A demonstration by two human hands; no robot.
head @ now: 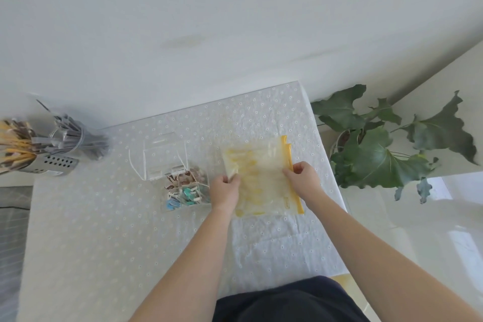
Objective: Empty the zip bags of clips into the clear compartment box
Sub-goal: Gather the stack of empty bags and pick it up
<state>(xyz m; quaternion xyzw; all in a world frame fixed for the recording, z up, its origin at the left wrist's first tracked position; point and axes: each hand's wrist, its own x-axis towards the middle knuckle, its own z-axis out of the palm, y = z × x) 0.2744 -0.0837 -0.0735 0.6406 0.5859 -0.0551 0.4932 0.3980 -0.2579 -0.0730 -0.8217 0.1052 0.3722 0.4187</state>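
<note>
Two clear zip bags (261, 175) with yellow zipper edges lie stacked flat on the white tablecloth, right of centre. My left hand (226, 191) pinches the bags' left edge. My right hand (304, 178) grips the yellow zipper side on the right. The clear compartment box (183, 185) sits just left of my left hand, lid swung open toward the wall. Brown, white and teal clips fill its near compartments. What is inside the bags is too blurred to tell.
A perforated metal holder (52, 162) with sticks and utensils lies tipped at the table's far left. A potted plant (379, 149) stands on the floor past the table's right edge. The wall runs along the far table edge.
</note>
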